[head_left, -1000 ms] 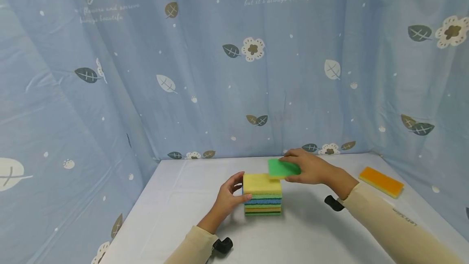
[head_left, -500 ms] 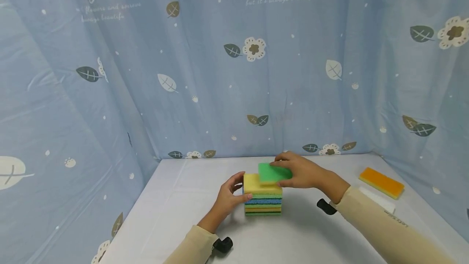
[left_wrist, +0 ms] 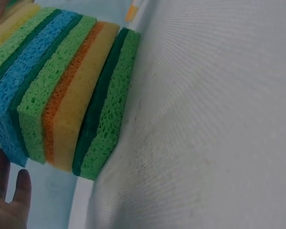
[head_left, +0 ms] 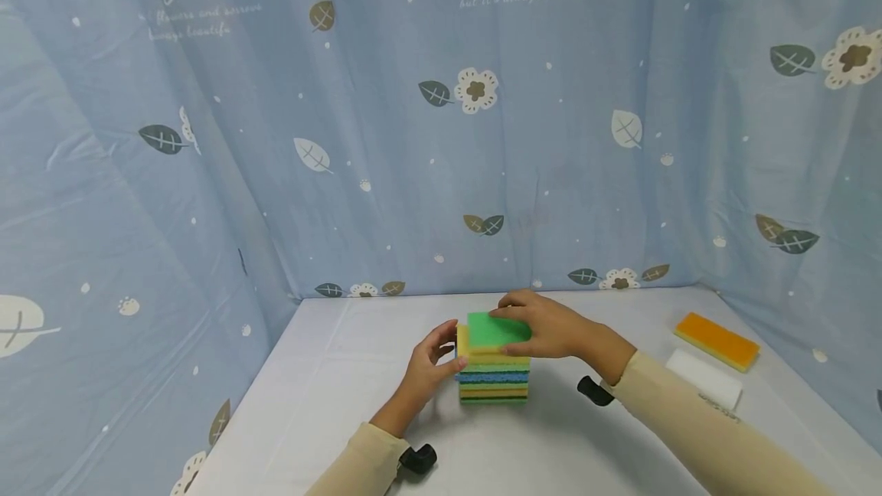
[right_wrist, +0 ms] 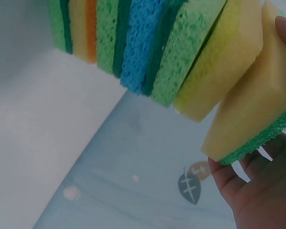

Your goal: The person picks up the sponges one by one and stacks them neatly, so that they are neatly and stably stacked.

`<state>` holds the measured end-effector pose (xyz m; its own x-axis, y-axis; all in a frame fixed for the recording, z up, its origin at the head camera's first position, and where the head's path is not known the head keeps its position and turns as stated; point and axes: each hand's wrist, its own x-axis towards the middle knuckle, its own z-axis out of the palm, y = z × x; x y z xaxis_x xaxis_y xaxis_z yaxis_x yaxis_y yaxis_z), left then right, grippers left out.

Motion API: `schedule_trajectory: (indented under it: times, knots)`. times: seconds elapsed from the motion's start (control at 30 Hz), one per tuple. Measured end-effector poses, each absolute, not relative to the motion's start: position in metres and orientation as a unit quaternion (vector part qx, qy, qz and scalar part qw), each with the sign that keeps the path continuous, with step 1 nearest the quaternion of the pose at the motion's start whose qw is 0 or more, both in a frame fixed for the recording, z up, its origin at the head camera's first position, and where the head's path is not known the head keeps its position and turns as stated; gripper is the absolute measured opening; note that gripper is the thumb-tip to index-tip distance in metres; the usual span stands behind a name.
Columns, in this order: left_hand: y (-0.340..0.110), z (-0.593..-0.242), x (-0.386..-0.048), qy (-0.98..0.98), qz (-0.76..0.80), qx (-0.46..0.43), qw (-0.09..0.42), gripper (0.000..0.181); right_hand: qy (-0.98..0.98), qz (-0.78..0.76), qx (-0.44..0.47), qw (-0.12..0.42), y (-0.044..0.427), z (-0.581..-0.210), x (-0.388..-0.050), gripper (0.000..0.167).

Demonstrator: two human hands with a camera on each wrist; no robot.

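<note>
A stack of several coloured sponges (head_left: pixel 493 387) stands on the white table; its green, blue, orange and yellow layers show in the left wrist view (left_wrist: pixel 62 90). The left hand (head_left: pixel 426 370) is at the stack's left side, thumb near the front and fingers behind, loosely curved around it. A sponge with a green top and yellow underside (head_left: pixel 498 330) is pinched by the right hand (head_left: pixel 551 325) over the top of the stack. In the right wrist view that sponge (right_wrist: pixel 257 100) is tilted against the yellow top sponge (right_wrist: pixel 224 62), thumb and fingers (right_wrist: pixel 271 186) on its edges.
An orange-topped sponge (head_left: pixel 717 341) lies at the table's right side. Beside it is a white block (head_left: pixel 704 378), partly covered by the right sleeve. A blue patterned curtain (head_left: pixel 386 136) hangs behind and at both sides of the table (head_left: pixel 331 389).
The right hand has moved left with the green-topped sponge, from the stack's right edge to over its top. More of the white block shows. The left hand has stayed nearly still.
</note>
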<state>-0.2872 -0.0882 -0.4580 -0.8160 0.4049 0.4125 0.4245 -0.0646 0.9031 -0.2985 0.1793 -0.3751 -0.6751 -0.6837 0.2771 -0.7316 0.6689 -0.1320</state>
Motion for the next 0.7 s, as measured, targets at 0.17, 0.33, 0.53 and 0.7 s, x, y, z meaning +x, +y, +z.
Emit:
schedule_trajectory:
  times: [0.17,0.33,0.53,0.7]
  knots:
    - [-0.088,-0.459,-0.288,-0.682,-0.663,-0.308,0.012,0.067,-0.905,0.122,0.395,0.098,0.173,-0.376,-0.299,0.064]
    - [-0.088,-0.455,-0.287,-0.677,-0.667,-0.312,0.017,0.07,-0.904,0.125,0.399,0.089,0.169,-0.377,-0.3,0.064]
    - [-0.088,-0.452,-0.286,-0.678,-0.665,-0.314,0.022,0.07,-0.908,0.121,0.392,0.088,0.166,-0.377,-0.3,0.066]
    - [-0.087,-0.454,-0.285,-0.676,-0.664,-0.318,0.023,0.07,-0.907,0.12,0.394,0.085,0.165,-0.38,-0.301,0.068]
